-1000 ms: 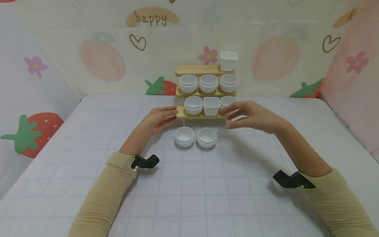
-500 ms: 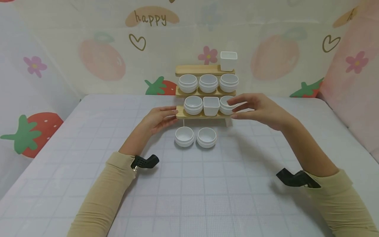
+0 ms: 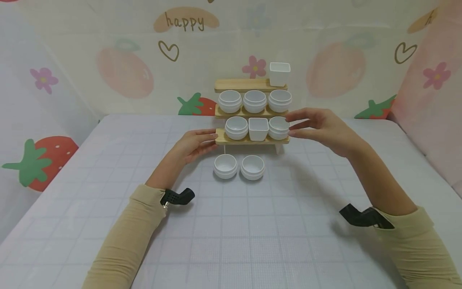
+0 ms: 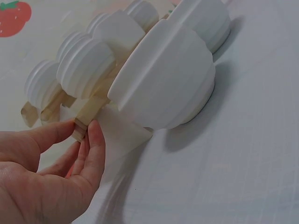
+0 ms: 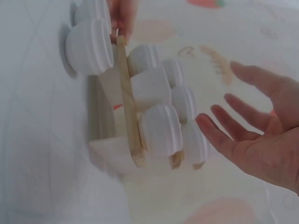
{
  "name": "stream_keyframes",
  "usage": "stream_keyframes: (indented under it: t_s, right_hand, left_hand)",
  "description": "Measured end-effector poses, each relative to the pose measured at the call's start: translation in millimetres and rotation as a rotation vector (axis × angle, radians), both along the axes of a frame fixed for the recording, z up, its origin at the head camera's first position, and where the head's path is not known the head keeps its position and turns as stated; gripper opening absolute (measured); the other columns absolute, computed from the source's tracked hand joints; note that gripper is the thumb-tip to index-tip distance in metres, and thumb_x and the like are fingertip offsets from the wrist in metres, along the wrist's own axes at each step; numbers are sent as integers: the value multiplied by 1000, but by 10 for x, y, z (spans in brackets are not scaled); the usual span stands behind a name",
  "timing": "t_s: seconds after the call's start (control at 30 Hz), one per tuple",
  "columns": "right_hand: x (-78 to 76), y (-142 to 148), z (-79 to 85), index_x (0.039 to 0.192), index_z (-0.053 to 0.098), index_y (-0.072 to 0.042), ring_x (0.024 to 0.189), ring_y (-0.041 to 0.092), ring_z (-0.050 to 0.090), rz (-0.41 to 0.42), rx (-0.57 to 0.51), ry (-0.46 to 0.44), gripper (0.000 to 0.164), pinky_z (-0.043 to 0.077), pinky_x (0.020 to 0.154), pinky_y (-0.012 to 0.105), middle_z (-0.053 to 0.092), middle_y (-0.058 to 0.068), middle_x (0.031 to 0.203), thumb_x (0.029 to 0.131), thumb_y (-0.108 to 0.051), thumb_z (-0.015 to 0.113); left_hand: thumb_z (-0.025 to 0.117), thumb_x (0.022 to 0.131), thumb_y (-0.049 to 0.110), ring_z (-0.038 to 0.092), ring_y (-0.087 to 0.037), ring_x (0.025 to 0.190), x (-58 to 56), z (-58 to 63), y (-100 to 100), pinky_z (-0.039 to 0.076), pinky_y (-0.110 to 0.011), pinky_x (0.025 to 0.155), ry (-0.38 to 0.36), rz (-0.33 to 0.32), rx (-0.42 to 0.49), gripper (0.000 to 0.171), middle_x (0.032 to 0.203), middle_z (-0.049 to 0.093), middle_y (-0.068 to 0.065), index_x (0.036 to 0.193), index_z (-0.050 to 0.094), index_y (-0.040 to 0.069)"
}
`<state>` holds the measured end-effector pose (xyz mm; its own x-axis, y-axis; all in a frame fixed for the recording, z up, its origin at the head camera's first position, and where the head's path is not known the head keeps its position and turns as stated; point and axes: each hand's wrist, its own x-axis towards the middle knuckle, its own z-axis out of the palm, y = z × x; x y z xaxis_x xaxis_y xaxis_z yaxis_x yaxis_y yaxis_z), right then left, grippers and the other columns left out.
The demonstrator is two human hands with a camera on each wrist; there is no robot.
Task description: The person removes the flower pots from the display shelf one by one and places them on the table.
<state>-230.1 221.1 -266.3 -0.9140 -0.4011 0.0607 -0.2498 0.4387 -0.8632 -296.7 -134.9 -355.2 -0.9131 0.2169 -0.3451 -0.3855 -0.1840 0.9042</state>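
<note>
My left hand (image 3: 195,146) pinches the left end of the lowest wooden shelf (image 3: 221,139) of a tiered display stand. The left wrist view shows thumb and fingers on the shelf's end (image 4: 89,111). On that shelf stand a round white bowl (image 3: 236,128), a square white cup (image 3: 258,130) and another round bowl (image 3: 278,129). My right hand (image 3: 323,127) is just right of this last bowl, its fingers spread and holding nothing. In the right wrist view, the fingers of the right hand (image 5: 261,128) are apart from the bowls.
Three round bowls, among them a middle one (image 3: 254,102), fill the second shelf. A square cup (image 3: 279,75) stands at the right end of the top shelf (image 3: 240,85). Two more bowls, a left one (image 3: 225,167) and a right one (image 3: 252,168), sit on the table before the stand.
My right hand has moved right and slightly up, away from the lowest shelf's front, uncovering the right bowl. The left hand has kept its grip on the shelf.
</note>
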Motion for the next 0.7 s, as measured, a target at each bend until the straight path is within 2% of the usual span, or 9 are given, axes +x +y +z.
stream_keyframes:
  t_s: [0.33,0.6,0.7]
  right_hand:
    - [-44,61,-25,137,67,-12,113,4,68,-53,-118,28,36,55,96,17,67,-12,129,101,-10,72]
    - [-61,78,-22,138,64,-13,114,3,67,-97,-138,21,37,54,97,15,65,-12,129,102,-14,72]
    - [-69,72,-20,139,64,-14,114,3,67,-110,-143,11,38,54,97,15,65,-13,128,102,-15,72]
  left_hand:
    - [56,108,3,61,-20,114,16,9,-6,63,-20,85,0,1,4,52,152,48,-19,158,42,-3]
    - [57,108,3,63,-18,109,13,0,-8,63,-20,83,2,0,2,53,147,50,-19,158,42,-3]
    - [57,108,2,63,-19,109,12,0,-10,63,-20,84,3,-1,2,53,151,49,-20,159,41,-4]
